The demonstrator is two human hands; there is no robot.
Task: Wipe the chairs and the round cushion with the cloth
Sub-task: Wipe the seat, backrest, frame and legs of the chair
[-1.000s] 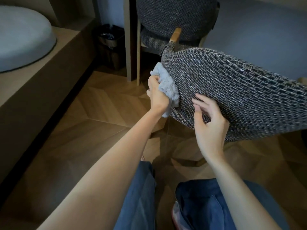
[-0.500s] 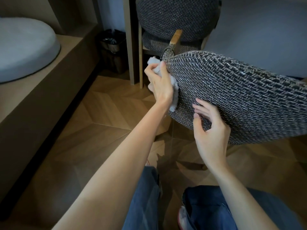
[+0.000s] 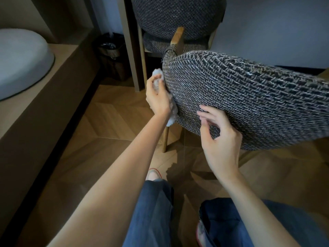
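The near chair's grey woven backrest fills the middle and right of the view. My left hand grips a fluffy pale cloth and presses it against the backrest's left edge. My right hand rests on the lower back of the backrest, fingers loosely bent against the fabric and holding nothing. A second chair with the same woven fabric stands behind, by a wooden post. The round grey cushion lies on the wooden bench at the far left.
A dark waste bin with a bag stands in the corner behind the bench. A wooden post rises left of the far chair. Herringbone wood floor lies below, with my legs and feet at the bottom.
My left hand has slid the cloth up and then back down along the backrest's left edge. My right hand stays on the backrest. The camera has tilted slightly.
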